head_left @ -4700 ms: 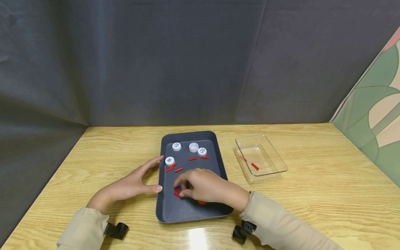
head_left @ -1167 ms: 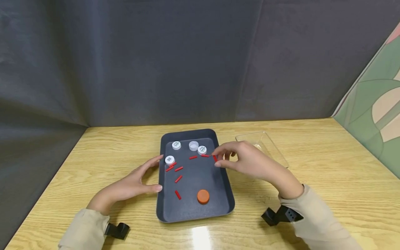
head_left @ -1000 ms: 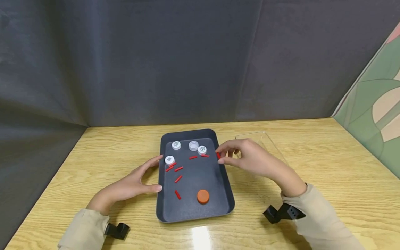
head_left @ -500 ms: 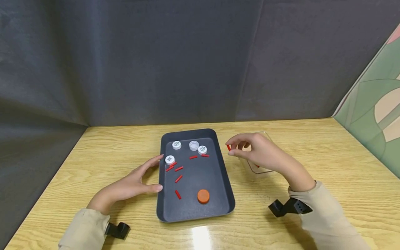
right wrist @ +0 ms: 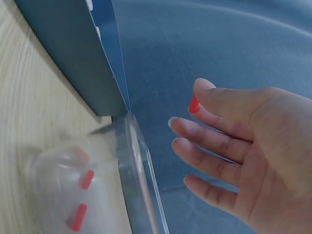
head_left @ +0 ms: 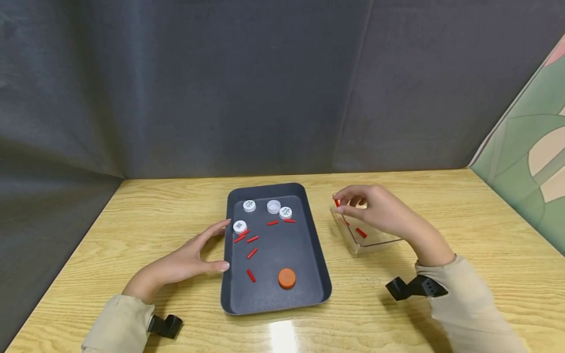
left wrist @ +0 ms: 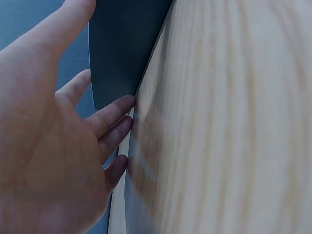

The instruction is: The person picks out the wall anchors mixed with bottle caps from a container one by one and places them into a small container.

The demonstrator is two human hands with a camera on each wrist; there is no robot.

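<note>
My right hand (head_left: 379,208) pinches a short red stick (right wrist: 194,104) between thumb and index finger, above the near-left part of a clear plastic box (head_left: 375,243). Inside that box lie a red stick (head_left: 361,233) and another one (right wrist: 87,179) close by. My left hand (head_left: 187,257) rests with thumb and fingers spread against the left rim of a dark grey tray (head_left: 269,306). The left wrist view shows its fingers (left wrist: 114,114) straight along the tray's side. Several red sticks (head_left: 252,253) lie scattered in the tray.
White round caps (head_left: 249,206) sit at the tray's far end, one of them (head_left: 273,207) turned hollow side up. An orange cap (head_left: 287,278) lies near the tray's front right. Under everything is a wooden table (head_left: 167,211), with a grey curtain (head_left: 265,98) behind.
My right hand has carried a red stick from the tray's right side rightward to over the clear box. Earlier it was down among the sticks in the tray. My left hand has stayed put.
</note>
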